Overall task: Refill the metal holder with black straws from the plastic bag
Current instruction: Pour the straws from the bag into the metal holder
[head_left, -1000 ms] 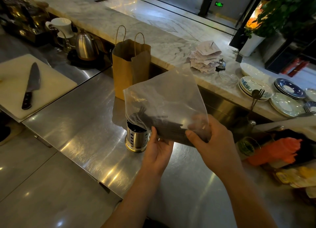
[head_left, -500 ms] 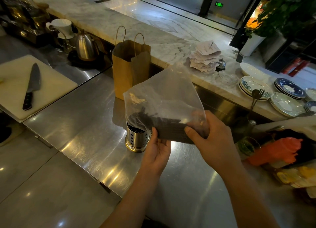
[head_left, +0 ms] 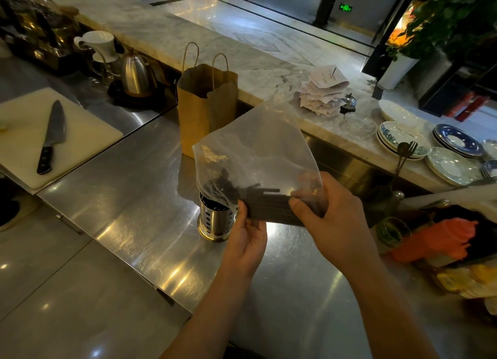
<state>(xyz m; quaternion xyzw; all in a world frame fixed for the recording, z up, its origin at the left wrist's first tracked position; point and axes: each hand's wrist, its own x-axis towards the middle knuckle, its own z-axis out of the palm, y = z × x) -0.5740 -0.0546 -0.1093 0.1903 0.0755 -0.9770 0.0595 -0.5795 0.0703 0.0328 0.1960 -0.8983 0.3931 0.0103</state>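
Note:
I hold a clear plastic bag above the steel counter with both hands. A bundle of black straws lies along the bag's lower edge, its left end fanning out over the metal holder. My left hand grips the bag's bottom edge from below, just right of the holder. My right hand pinches the bag and the straws' right end through the plastic. The perforated metal holder stands upright on the counter, its mouth partly hidden behind the bag.
A brown paper bag stands right behind the holder. At the left a knife lies on a white cutting board; a kettle is behind it. Stacked plates and an orange object are at the right.
The bag has tilted so the straws lie more level and slide left toward the holder. Both hands keep their hold and have shifted only slightly.

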